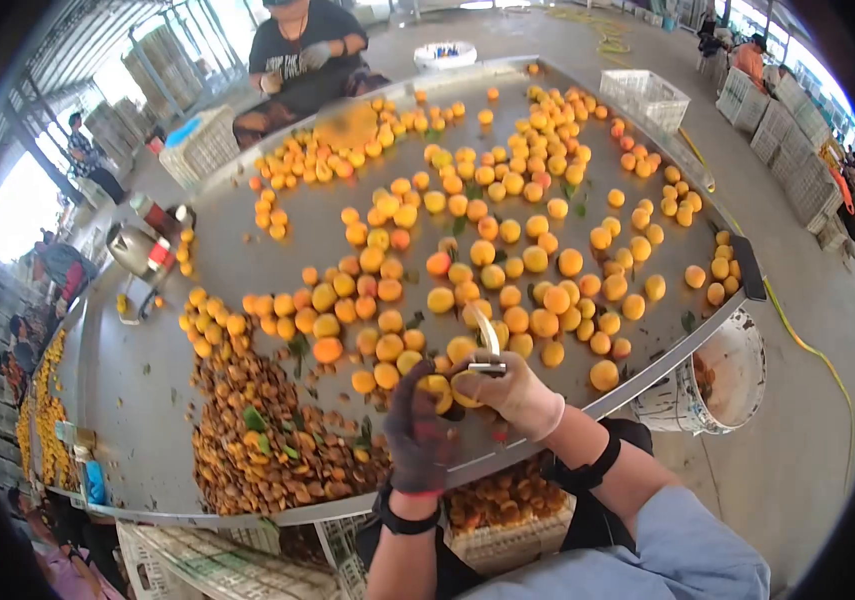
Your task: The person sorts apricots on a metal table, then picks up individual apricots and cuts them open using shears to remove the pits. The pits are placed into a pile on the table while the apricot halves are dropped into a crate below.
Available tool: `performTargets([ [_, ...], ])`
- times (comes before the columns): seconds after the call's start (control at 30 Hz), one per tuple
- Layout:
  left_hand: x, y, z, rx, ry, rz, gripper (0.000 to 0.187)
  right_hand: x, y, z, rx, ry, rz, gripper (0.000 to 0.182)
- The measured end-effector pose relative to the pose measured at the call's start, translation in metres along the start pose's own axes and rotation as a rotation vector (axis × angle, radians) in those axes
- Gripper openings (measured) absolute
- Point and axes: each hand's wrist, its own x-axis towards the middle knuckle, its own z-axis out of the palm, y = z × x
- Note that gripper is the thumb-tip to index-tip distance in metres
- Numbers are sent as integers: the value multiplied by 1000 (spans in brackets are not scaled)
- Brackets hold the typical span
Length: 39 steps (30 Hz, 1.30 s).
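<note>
My left hand (415, 428), in a dark glove, is closed around an orange-yellow apricot (436, 392) near the front edge of the metal table. Beside it, my right hand (519, 396) in a pale glove grips a small knife (487, 335) whose curved, shiny blade points up and away from me. The fingertips of both hands meet close to the apricot. Loose apricots (544, 323) lie just beyond the hands. To the left spreads a brown heap of apricot pits (262, 440) with bits of flesh and green leaves.
Below the table edge stands a crate (507, 545) with orange-brown pieces. A white bucket (682, 395) is at the right. On the left are a metal kettle (134, 248) and a blue-labelled bottle (95, 482). Across the table sits a gloved person (302, 60).
</note>
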Motion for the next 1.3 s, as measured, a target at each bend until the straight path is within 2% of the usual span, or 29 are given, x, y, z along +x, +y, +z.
performTargets([
  [0.07, -2, 11, 11, 237, 27, 170, 41, 1, 6, -1, 6, -19, -9, 29],
  [0.1, -2, 15, 11, 237, 42, 164, 41, -2, -2, -3, 33, -29, 17, 31],
  [0.17, 0, 24, 8, -127, 24, -39, 45, -10, -15, -4, 52, -38, -12, 31],
  [0.2, 2, 26, 5, -127, 26, -37, 45, -14, -22, -5, 42, -39, -61, 29],
  [0.27, 5, 24, -2, -152, 46, -62, 62, -30, -38, -22, -417, -327, 150, 32],
  [0.3, 5, 24, -6, -181, 65, -97, 70, -22, -15, -28, -389, -419, -131, 27],
  [0.33, 3, 23, -7, -185, 70, -101, 70, -14, 9, -34, -346, -499, -414, 22],
  [0.37, 2, 24, -7, -132, 68, -133, 73, -16, 9, -31, -376, -233, -494, 19],
  [0.47, 3, 25, 0, -77, 77, -188, 75, -16, -13, -12, -383, 225, -498, 15],
  [0.53, -1, 23, 0, -73, 95, -232, 74, -15, -32, 4, 324, 206, -323, 17],
  [0.6, 0, 23, -4, -75, 16, -289, 73, -8, -42, 31, 349, 211, -392, 19],
  [0.67, -1, 22, -7, -106, 23, -315, 75, 2, -44, 51, 411, 163, -630, 20],
  [0.73, 1, 22, -12, -130, 37, -341, 76, 9, -41, 66, 415, 126, -667, 20],
  [0.8, 1, 24, -17, -163, -8, -324, 77, 17, -36, 83, 225, 210, -695, 19],
  [0.87, -3, 36, -17, -136, 1, -343, 76, 20, -35, 91, 192, 198, -705, 18],
  [0.93, -8, 44, -14, -20, 99, -355, 73, 22, -37, 94, 84, 52, -677, 18],
  [1.0, -11, 51, -11, 11, 139, -393, 72, 27, -40, 99, 26, 34, -710, 16],
  [1.03, -10, 57, -11, 49, 180, -424, 70, 35, -38, 98, -52, -48, -753, 16],
  [1.13, -11, 47, -23, 190, 107, -259, 67, 60, -33, 108, -105, -281, -937, 15],
  [1.17, -9, 36, -32, 198, 119, -219, 67, 53, -37, 114, -196, -219, -799, 14],
  [1.23, -1, 19, -50, 382, 54, -137, 63, 47, -42, 119, -289, -175, -684, 18],
  [1.27, -2, 28, -49, 386, 58, -112, 63, 44, -45, 119, -244, -111, -549, 18],
  [1.3, -6, 40, -43, 319, 113, -230, 62, 43, -45, 116, -227, -86, -492, 18],
])
